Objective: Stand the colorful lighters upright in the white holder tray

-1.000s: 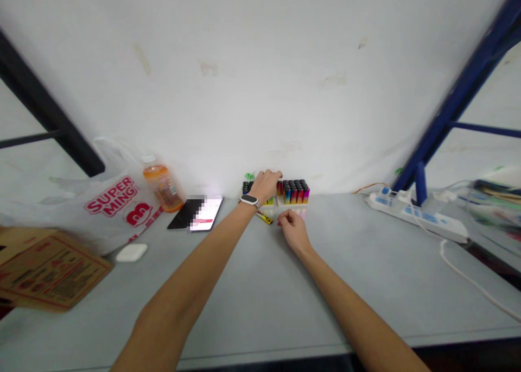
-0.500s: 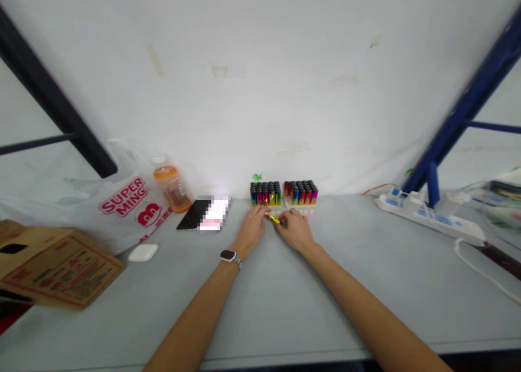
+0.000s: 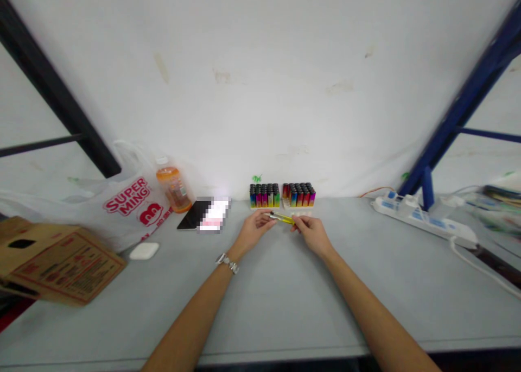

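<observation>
My right hand pinches the right end of a slim yellow lighter, which lies nearly level just above the table. Its left part looks silvery, with a dark tip. My left hand is at that dark end, its thumb and fingers closed around the tip. Behind the hands, a left group of shiny multicoloured lighters with black tops stands upright in rows. Beside it is a right group of similar lighters, in a pale tray whose front is partly uncovered.
To the left are a dark tablet or phone, an orange drink bottle, a white plastic bag, a cardboard box and a small white case. A power strip with cables lies right. A wall rises behind.
The lighter and both hands have come slightly away from the rows. My right hand has shifted right, exposing more of the lighter, and my left wrist has turned. The view moved slightly.
</observation>
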Motion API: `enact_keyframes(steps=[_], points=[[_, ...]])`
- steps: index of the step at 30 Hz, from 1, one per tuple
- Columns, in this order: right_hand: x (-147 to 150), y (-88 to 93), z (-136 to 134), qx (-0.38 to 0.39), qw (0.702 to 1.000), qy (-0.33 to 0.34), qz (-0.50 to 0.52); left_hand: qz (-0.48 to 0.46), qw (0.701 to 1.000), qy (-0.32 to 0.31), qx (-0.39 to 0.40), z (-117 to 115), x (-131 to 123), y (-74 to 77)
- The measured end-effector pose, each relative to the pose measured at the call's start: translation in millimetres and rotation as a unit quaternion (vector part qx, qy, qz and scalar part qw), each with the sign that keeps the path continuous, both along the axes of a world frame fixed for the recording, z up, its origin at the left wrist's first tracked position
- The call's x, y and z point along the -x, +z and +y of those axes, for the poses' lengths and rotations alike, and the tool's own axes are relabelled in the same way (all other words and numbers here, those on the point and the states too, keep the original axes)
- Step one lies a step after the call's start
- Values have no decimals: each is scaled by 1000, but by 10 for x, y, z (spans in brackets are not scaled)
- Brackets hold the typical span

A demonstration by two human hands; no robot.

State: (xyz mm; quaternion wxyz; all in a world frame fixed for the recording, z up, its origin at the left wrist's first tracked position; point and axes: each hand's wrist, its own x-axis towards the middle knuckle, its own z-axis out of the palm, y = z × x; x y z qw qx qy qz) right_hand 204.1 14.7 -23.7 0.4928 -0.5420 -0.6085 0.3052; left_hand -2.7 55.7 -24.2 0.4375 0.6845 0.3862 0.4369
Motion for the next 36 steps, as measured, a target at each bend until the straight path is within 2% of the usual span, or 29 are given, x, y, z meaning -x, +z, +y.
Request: enact_keyframes(steps=[3, 6, 9, 12, 16, 21, 25, 30, 36], points=[[37, 25, -20, 27, 998, 40, 31, -57, 998, 17, 22, 0, -37, 30], [109, 63, -41, 29, 994, 76, 74, -72, 996, 31, 29, -27, -78, 72], [190, 103, -87, 47, 987, 102, 118, -67, 998, -10, 18, -128, -144, 124], [263, 122, -142, 82, 978, 123, 145, -22, 998, -50, -25, -259, -231, 162], [342, 93, -159, 79, 979, 104, 157, -2, 998, -27, -50, -343, -329, 152], [431, 2, -89, 5, 988, 46, 144, -71, 997, -18, -23, -323, -396, 57], [535, -30, 1, -7, 983, 3, 182, -106, 994, 9, -32, -276, -397, 11], [652, 6, 123, 35, 967, 35, 251, -120, 990, 70, -39, -204, -329, 32], [587, -30, 184, 108, 933, 111, 325, -135, 990, 32, -15, -268, -344, 73]])
